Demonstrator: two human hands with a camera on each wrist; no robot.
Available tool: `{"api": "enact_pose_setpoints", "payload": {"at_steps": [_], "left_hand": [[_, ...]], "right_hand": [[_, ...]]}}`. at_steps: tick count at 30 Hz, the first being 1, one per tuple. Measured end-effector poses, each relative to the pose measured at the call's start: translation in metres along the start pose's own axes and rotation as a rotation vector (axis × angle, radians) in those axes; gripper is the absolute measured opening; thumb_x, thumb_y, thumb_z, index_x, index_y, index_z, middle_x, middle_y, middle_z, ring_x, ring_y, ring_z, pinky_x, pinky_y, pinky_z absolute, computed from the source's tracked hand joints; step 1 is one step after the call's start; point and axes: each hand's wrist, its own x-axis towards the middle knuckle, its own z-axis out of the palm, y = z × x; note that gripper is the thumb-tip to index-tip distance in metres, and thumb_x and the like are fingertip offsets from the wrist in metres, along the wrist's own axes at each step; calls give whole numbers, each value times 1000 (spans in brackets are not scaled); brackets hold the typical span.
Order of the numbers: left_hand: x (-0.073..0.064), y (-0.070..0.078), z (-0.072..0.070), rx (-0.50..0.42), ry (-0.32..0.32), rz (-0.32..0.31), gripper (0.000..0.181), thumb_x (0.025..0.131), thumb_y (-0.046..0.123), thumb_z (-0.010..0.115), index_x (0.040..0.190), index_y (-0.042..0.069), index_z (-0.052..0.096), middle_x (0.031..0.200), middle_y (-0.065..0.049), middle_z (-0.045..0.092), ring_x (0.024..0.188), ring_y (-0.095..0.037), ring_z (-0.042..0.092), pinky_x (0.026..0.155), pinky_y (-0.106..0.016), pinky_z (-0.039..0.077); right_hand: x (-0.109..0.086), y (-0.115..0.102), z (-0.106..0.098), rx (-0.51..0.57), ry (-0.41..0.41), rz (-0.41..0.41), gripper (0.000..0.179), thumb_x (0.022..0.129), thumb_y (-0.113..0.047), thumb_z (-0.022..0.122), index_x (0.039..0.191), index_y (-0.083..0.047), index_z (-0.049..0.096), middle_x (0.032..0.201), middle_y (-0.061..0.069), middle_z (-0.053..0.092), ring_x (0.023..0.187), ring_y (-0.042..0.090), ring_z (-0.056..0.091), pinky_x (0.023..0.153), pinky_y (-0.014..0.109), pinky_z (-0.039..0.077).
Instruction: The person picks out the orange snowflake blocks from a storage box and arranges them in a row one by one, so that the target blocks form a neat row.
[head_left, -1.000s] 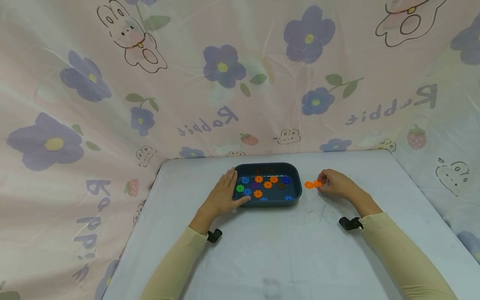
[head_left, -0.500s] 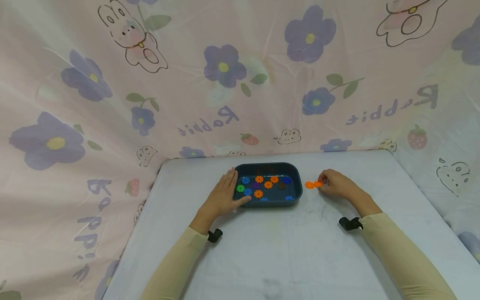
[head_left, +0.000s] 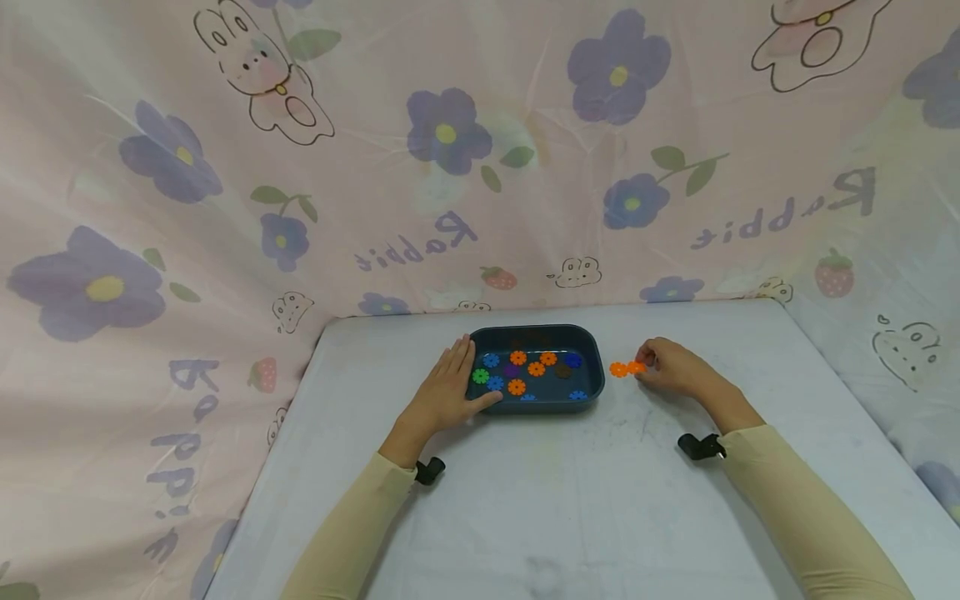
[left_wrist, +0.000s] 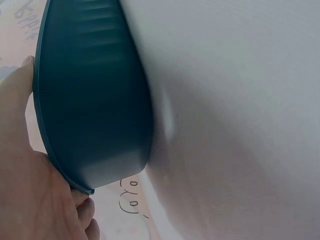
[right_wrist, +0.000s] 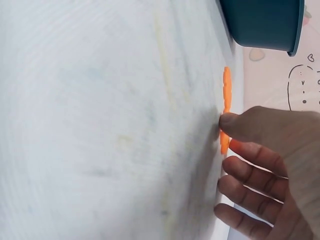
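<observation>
A dark blue-green tray holds several notched, flower-shaped plastic discs in orange, blue, green, purple and brown. My left hand lies along the tray's left end, fingers extended and the thumb over the front rim. In the left wrist view that hand sits at the rim of the tray. To the tray's right, two orange interlocking discs lie side by side, overlapping. My right hand pinches the right-hand disc at thumb and forefinger. From the right wrist view, the orange discs appear edge-on at the thumb.
The white table ends at the back against a patterned cloth with rabbits and flowers. Black wrist cameras sit at the left cuff and the right cuff.
</observation>
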Motion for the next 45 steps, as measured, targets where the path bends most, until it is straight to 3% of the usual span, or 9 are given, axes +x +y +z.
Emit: {"api": "enact_pose_setpoints", "payload": {"at_steps": [10, 18, 26, 39, 45], "left_hand": [[0, 1, -1, 8, -8, -3, 114, 100, 81, 45, 172, 5, -1, 180, -11, -7, 167, -27, -3, 136, -46, 4], [0, 0, 0, 1, -15, -11, 115, 100, 82, 44, 172, 5, -1, 180, -10, -8, 167, -25, -5, 136, -45, 3], [0, -1, 0, 4, -9, -4, 115, 100, 82, 44, 172, 5, -2, 180, -10, -9, 167, -25, -5, 136, -45, 4], [-1, -1, 1, -6, -1, 4, 115, 100, 82, 45, 172, 4, 1, 181, -12, -6, 167, -28, -3, 136, -47, 5], [-1, -2, 1, -13, 7, 10, 115, 100, 82, 45, 172, 4, 1, 181, -12, -6, 167, -28, -2, 136, -46, 5]], "right_hand": [[-2, -3, -4, 5, 1, -7, 30, 94, -14, 82, 112, 4, 66, 99, 14, 65, 88, 27, 58, 84, 49, 55], [1, -4, -3, -16, 25, -14, 30, 96, -16, 80, 116, 2, 67, 103, 13, 66, 96, 30, 60, 91, 52, 56], [5, -23, -10, -16, 65, -59, 32, 99, -16, 78, 122, 4, 68, 111, 16, 68, 100, 32, 60, 90, 51, 55], [13, -68, -12, -41, 180, -258, 31, 95, -12, 82, 120, 1, 69, 113, 16, 71, 96, 32, 63, 85, 48, 56], [20, -85, -3, -35, 180, -332, 29, 96, -11, 82, 121, -3, 69, 114, 11, 71, 98, 31, 63, 85, 46, 55]]}}
